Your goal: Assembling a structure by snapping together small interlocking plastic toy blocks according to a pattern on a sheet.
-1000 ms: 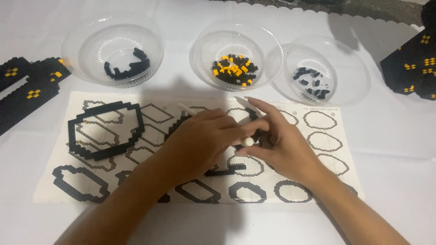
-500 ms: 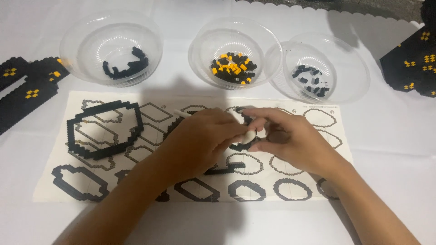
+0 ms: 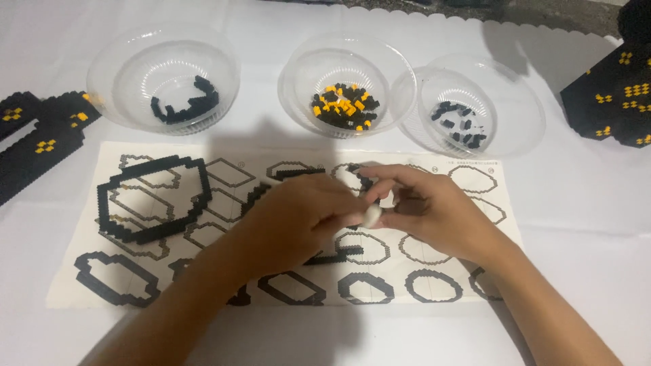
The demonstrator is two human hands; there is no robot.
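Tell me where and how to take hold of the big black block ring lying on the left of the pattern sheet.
Probably pinch the black block ring across its thin wall at two opposite sides, coming from above: it lies flat on the sheet, open in the middle, and looks flimsy.

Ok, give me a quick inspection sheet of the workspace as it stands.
Surface: white tablecloth, paper template sheet printed with ring outlines.
Job's things: small black brick piece and white tool between both hands; finished black brick ring on the sheet.
Clutter: three clear bowls of black and orange bricks; black-and-yellow brick panels at both edges.
Grips: left hand and right hand pinched together on the piece.
Cables: nothing seen.
Surroundings: dark background beyond the scalloped cloth edge.
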